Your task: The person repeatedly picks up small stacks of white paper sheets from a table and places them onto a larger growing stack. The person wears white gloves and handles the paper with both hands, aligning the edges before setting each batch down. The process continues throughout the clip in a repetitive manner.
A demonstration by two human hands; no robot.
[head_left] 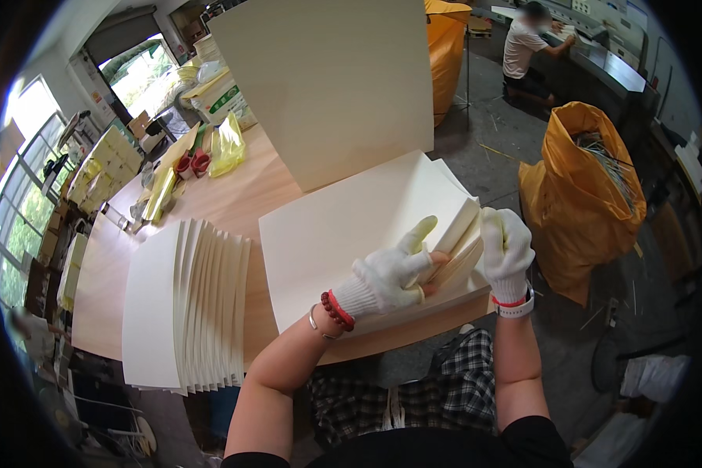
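Observation:
A thick stack of large white paper sheets [331, 234] lies in front of me, with its right edge lifted and split into several layers. My left hand [388, 274], in a white glove that leaves some fingertips bare, grips the layers. Its thumb points up over the upper sheets and its bare fingers sit among the raised edges. At the stack's right corner my right hand [507, 246], also gloved, is closed in a fist against the sheet edges. The sheets' corner inside that fist is mostly hidden.
Left of the stack, a fanned pile of white sheets [154, 304] overhangs the wooden table [281, 173]. A tall pale board [335, 86] stands behind. Tape rolls [200, 162] and a yellow plastic bag [228, 147] lie far left. An orange sack [554, 210] stands right; a person [525, 47] works beyond.

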